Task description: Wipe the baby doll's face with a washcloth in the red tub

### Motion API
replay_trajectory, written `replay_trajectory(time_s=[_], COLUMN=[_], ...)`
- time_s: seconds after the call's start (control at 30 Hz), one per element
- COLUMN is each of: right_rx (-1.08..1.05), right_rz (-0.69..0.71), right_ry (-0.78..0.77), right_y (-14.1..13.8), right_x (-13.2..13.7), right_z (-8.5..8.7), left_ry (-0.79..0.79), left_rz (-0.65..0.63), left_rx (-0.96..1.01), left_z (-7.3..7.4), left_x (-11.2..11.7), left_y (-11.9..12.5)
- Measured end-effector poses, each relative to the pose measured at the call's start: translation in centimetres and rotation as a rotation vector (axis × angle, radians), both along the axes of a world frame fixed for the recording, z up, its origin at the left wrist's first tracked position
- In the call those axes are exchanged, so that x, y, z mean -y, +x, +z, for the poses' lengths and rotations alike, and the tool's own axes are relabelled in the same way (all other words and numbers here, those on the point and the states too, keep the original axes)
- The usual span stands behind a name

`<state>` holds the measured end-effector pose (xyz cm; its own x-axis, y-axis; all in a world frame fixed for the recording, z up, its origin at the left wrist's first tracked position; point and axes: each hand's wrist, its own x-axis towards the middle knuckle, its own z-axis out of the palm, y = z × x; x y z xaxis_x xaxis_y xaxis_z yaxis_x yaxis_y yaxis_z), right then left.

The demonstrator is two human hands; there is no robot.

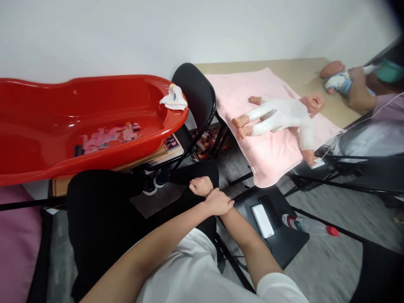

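My left hand point(220, 203) is closed around my right wrist, its fingers wrapped over the top. My right hand point(201, 186) rests on my knee, curled into a loose fist with nothing visible in it. To the right of my hands, a baby doll point(280, 112) in a white bodysuit lies on its back on a pink towel point(268, 162). On the left stands a red baby bathtub point(126, 90), with small pink doll-like clothing point(107, 136) inside. A white cloth point(174, 99) hangs over the tub's right rim. Neither hand touches these.
Beside my right arm, a black chair seat point(287, 248) carries a white phone-like device point(262, 221) and a water bottle point(311, 225) with a red cap. Another black chair point(197, 92) stands between tub and table point(303, 69). At far right, a person's arm point(358, 86) holds another doll point(339, 84).
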<state>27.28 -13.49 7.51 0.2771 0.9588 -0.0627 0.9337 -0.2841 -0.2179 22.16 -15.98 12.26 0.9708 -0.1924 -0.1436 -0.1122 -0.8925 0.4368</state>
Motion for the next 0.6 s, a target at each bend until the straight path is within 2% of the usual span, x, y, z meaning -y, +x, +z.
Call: replay_trajectory(time_s=[0.17,0.3,0.5,0.6], right_rx=[-0.004,-0.002,0.007,0.016], right_rz=[0.105,0.190,0.245,0.237], right_ry=[-0.015,-0.042,-0.072,-0.084], right_y=[0.3,0.0,-0.2,-0.2], right_x=[-0.5,-1.2,-2.1,-2.2], right_z=[-0.7,-0.7,-0.3,-0.1], left_ry=[-0.045,-0.140,-0.226,-0.387], left_rz=[-0.022,-0.063,-0.269,-0.391], left_rx=[-0.001,0.032,0.047,0.016], left_z=[2.0,3.2,5.3,5.8], left_x=[1.0,3.1,7.8,9.8], left_y=[-0.6,-1.5,-2.9,-3.3])
